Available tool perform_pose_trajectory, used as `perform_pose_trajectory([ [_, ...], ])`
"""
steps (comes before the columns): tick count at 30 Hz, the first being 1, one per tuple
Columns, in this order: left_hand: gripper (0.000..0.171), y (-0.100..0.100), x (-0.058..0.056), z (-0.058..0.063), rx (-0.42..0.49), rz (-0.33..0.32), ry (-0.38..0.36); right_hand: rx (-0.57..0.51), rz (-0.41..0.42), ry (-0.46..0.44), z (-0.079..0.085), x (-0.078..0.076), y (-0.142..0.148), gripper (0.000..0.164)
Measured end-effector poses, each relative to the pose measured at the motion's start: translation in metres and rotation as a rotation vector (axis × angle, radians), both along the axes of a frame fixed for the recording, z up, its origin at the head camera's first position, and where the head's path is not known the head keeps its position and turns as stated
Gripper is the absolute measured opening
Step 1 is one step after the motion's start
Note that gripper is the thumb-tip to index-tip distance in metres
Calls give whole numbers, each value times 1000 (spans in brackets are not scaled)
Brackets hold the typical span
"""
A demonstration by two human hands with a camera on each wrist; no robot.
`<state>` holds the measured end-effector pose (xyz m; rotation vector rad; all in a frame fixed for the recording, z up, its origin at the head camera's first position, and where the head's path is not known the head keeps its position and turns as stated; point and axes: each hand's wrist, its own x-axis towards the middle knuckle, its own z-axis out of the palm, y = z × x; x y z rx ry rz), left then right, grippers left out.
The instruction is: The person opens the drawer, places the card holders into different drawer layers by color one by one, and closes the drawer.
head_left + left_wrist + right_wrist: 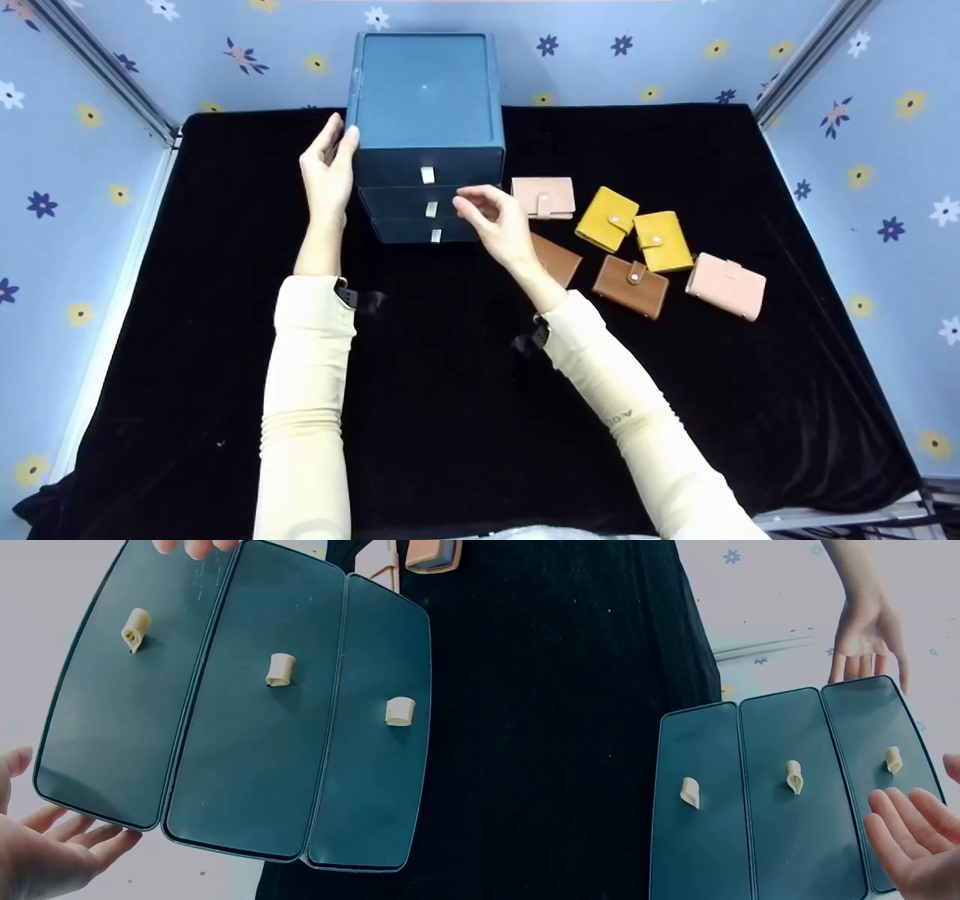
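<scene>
A dark blue three-drawer cabinet (425,90) stands at the back of the black cloth, its drawers closed. Each drawer front carries a small cream pull tab, such as the top one (427,175), the middle one (280,670) and the bottom one (400,711). My left hand (328,176) lies along the cabinet's left side near the upper front corner, fingers extended and thumb toward the edge. In front of the drawers' right part is my right hand (504,227), fingers loosely bent, nothing held. The right wrist view shows its fingers (907,829) before the top drawer, apart from the tab.
Right of the cabinet lie several small snap wallets: pink (543,196), yellow (607,219), another yellow (664,241), brown (631,286), a partly hidden brown (555,260) and a pink one (726,286). Flower-patterned panels (675,52) enclose the black cloth (450,420).
</scene>
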<state>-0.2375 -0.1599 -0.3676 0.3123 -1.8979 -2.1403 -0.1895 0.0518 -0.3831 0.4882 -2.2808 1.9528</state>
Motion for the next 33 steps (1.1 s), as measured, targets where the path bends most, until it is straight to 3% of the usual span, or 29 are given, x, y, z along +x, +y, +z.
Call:
perform_pose_trajectory([
  [4, 50, 0, -3, 3, 21, -32, -53, -11, 12, -73, -2, -7, -7, 23],
  [11, 47, -4, -9, 1, 76, -72, -85, -75, 31, -260, -21, -32, -17, 26],
  [19, 48, -8, -7, -4, 184, -117, -89, -157, 51, -413, -20, -41, -27, 29],
  [25, 50, -12, -7, -9, 271, -165, -55, -186, 61, -468, -19, -45, -32, 31],
  [33, 52, -17, -7, -7, 327, -207, -80, -216, 37, -469, -18, -48, -37, 25],
])
